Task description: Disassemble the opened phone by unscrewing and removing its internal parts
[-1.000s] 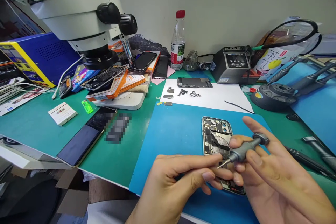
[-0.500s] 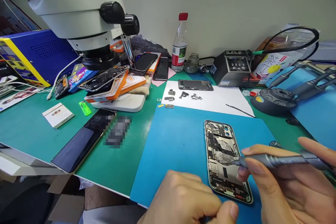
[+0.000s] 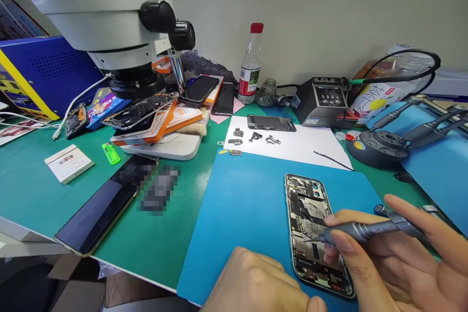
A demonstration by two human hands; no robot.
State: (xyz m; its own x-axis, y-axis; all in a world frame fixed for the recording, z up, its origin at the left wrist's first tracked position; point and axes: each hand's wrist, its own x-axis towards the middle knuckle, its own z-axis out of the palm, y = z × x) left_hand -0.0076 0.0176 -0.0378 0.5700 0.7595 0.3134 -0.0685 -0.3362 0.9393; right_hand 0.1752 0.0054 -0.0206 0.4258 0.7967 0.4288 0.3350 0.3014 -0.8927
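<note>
An opened phone (image 3: 321,253) lies on the blue mat (image 3: 234,204), its circuit boards and inner parts exposed. My right hand (image 3: 383,258) grips a grey precision screwdriver (image 3: 369,230) between thumb and fingers, tilted with its thin tip over the phone's middle left. Whether the tip touches the phone I cannot tell. At the bottom, left of the phone, my left hand (image 3: 252,282) is closed with its knuckles up. Its fingertips are hidden, so anything inside it does not show.
Small phone parts (image 3: 256,136) and a phone screen (image 3: 271,123) lie on white paper behind the mat. A dark phone (image 3: 98,214) rests on the left. A microscope (image 3: 109,9) overhangs stacked boxes, and a round tool stand (image 3: 376,148) is at right.
The screwdriver has shifted slightly left and down over the phone, and its thin tip now shows. My left hand is slightly lower in view. The whole view has shifted a little.
</note>
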